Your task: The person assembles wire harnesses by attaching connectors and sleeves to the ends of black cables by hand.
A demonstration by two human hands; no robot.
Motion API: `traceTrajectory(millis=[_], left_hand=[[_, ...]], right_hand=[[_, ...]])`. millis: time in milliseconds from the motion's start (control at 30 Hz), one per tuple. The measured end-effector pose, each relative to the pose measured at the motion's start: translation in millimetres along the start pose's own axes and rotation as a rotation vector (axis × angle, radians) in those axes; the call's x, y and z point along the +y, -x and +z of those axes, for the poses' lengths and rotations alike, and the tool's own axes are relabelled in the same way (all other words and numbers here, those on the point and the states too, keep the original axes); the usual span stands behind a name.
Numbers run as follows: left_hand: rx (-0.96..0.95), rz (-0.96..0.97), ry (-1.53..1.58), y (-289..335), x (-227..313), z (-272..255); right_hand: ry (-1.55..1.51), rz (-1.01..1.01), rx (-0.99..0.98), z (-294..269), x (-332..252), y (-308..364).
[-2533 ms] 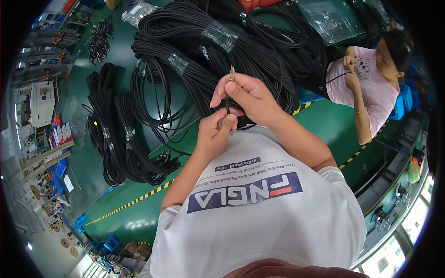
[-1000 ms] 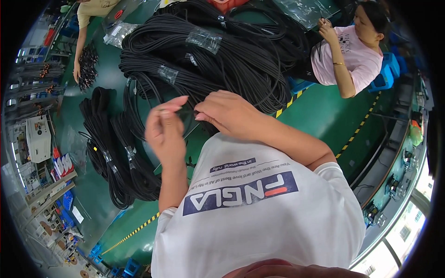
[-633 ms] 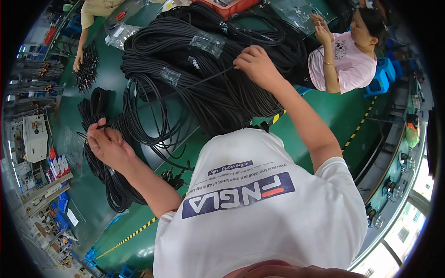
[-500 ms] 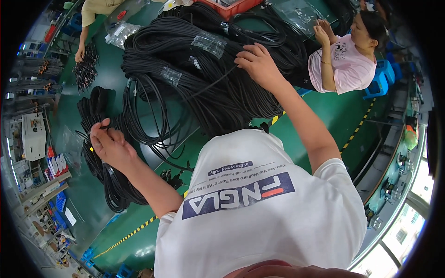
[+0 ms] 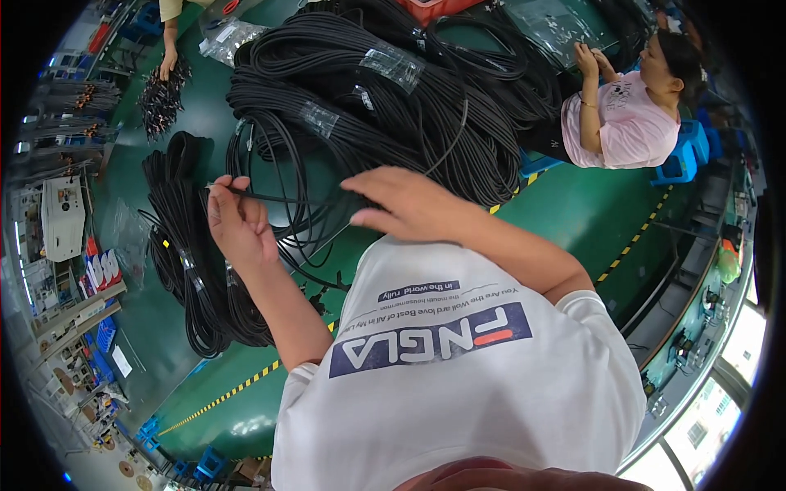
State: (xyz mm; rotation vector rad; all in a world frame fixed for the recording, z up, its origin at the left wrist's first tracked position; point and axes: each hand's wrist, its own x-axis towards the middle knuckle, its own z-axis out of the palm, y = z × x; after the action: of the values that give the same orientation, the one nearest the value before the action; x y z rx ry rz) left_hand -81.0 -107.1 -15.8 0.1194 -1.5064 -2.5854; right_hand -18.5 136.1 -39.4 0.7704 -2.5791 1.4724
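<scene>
Two hands work one black cable (image 5: 286,199) above the green table (image 5: 573,221). The left hand (image 5: 237,225) has its fingers pinched on the cable's end; the right hand (image 5: 409,204) lies over the cable, fingers loosely spread, its grip hidden. A tied bundle (image 5: 196,262) lies at left; the big coils (image 5: 368,106) ahead look mostly untouched, so much seems left.
</scene>
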Motion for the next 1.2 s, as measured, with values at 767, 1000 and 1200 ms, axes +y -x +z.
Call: traceTrajectory(millis=[767,1000,1200], left_hand=[[-0.167,-0.668,0.549,44.5,-45.3,38.5],[-0.207,-0.656,0.158,52.4,-40.2,49.9],[-0.274,-0.626,-0.013,59.1,-35.3,58.8]], right_hand=[[0.024,-0.122,0.292,8.9,-25.9,-13.3],[0.051,0.002,0.283,6.7,-28.0,-21.4],[-0.137,0.193,0.172,3.9,-24.4,-19.5]])
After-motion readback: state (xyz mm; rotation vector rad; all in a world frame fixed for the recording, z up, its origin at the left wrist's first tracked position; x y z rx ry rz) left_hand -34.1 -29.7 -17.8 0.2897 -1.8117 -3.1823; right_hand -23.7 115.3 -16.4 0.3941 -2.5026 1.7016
